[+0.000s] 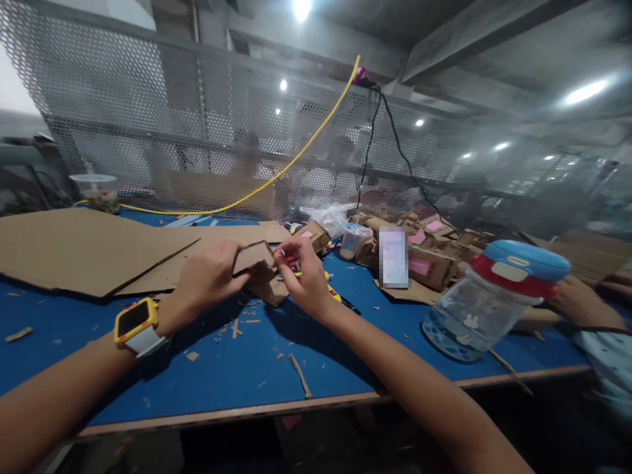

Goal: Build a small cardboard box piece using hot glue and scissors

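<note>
My left hand [210, 270], with a yellow watch on its wrist, is closed on the left side of a small folded cardboard piece [257, 253] above the blue table. At that piece's right edge, the fingers of my right hand [306, 276] are pinched together. A small orange-red bit shows by those fingertips; what they grip is too small to make out. Below the held piece lies another bit of cardboard [271, 289], partly covered. Just behind my right hand, a yellow-and-black tool [340, 298] rests on the table.
Large cardboard sheets [93, 250] lie at left. On the right stand a water bottle [486, 303] with a blue-red lid, a plastic cup [355, 240] and piled cardboard pieces [434, 263]. Another person's hand [585, 303] is at far right. Scraps litter the table [222, 375] before a mesh screen.
</note>
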Tool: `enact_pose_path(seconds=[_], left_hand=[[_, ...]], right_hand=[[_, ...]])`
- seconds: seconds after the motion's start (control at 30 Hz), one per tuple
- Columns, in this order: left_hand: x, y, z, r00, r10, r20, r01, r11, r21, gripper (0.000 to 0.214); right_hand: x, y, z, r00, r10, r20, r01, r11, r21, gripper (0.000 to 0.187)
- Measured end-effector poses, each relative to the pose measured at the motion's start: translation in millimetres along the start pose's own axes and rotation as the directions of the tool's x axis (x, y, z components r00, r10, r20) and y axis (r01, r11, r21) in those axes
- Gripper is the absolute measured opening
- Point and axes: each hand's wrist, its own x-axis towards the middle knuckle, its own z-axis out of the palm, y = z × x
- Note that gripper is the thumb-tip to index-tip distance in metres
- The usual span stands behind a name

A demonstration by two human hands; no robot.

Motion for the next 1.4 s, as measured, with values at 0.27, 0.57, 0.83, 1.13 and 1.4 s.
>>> enact_pose_path(seconds=[0.27,0.57,0.83,1.13,1.4], left_hand=[[1,-3,2.5,1.000,-0.011,-0.006,0.011,1.000,0.005,0.035],[2,-1,-4.1,0.999,-0.047,-0.025,0.048,0.998,0.051,0.041],[3,-7,-5.4,0.999,-0.052,-0.016,0.052,0.997,0.060,0.046],[4,-11,-4.7,0.997,-0.076,-0.002,0.076,0.993,0.095,0.046],[4,-13,-5.8,0.998,-0.058,-0.018,0.059,0.997,0.053,0.045]], right_hand=[[5,3,-6,0.998,-0.048,0.030,0.053,0.978,-0.201,0.012],[8,9,-14,0.999,-0.012,0.045,0.027,0.941,-0.337,0.015],[6,16,-15,0.999,-0.036,0.017,0.039,0.942,-0.332,0.024],[3,20,-15,1.000,0.022,-0.003,-0.022,0.931,-0.364,0.020],[0,21,-15,0.995,-0.018,0.097,0.060,0.887,-0.457,0.026]])
